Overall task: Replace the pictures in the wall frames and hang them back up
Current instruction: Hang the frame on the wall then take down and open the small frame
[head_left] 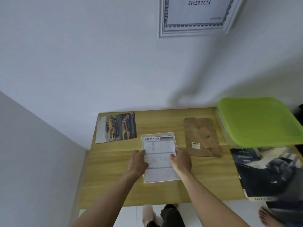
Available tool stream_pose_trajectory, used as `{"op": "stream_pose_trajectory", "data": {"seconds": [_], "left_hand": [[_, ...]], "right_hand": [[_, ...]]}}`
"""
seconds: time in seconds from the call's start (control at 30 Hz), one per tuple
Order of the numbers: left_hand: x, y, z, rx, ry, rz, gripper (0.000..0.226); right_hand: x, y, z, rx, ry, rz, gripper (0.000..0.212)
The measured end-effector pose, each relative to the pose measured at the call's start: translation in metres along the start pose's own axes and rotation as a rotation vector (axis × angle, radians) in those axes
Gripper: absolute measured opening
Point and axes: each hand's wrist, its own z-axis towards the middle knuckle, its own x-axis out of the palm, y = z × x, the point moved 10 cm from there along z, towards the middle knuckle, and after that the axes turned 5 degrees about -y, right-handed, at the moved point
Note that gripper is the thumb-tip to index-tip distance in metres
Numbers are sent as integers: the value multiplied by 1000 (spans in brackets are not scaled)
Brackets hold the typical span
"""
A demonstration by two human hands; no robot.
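Two hands work over a white frame (159, 181) that lies face-down on the wooden table (114, 181), and the head view is the only one there is. A printed sheet headed "SPECIFICATION" (158, 149) sits inside the frame's rim, and the left hand (138, 162) and right hand (181, 160) rest flat on its left and right edges, fingers spread and pressing; neither is closed around anything. The step in hand looks like seating the new picture squarely in the frame. Just right of it lies the brown backing board (202, 136), apart from the frame and not yet fitted. Farther left a car brochure (116, 127) lies on the table, at the right edge a dark magazine (268, 171) overhangs it, and behind that stands a box with a green lid (259, 120). On the wall above hangs a second frame (198, 17), its stock insert in place. The next move probably calls for lifting the backing board, laying it over the sheet without shifting it, and fastening it; whether the frame has clips cannot be told.
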Motion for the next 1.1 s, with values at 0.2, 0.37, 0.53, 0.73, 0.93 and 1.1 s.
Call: {"op": "stream_pose_trajectory", "data": {"seconds": [0.2,0.37,0.53,0.73,0.93,1.1], "left_hand": [[-4,6,-2,-44,-1,-80,60],[-16,1,-7,-16,-80,-100,46],[-23,-28,-11,55,-105,-373,28],[6,-59,-18,-27,5,-580,21],[79,-129,-37,-6,207,-553,15],[153,-201,-57,-14,353,-533,19]], "right_hand": [[-10,-12,-5,128,-52,241,2],[-25,-19,-9,194,-31,462,1],[-37,-35,-5,239,77,631,2],[-74,-70,4,218,95,582,8],[-127,-156,7,253,61,410,12],[-178,-242,14,304,31,340,14]]}}
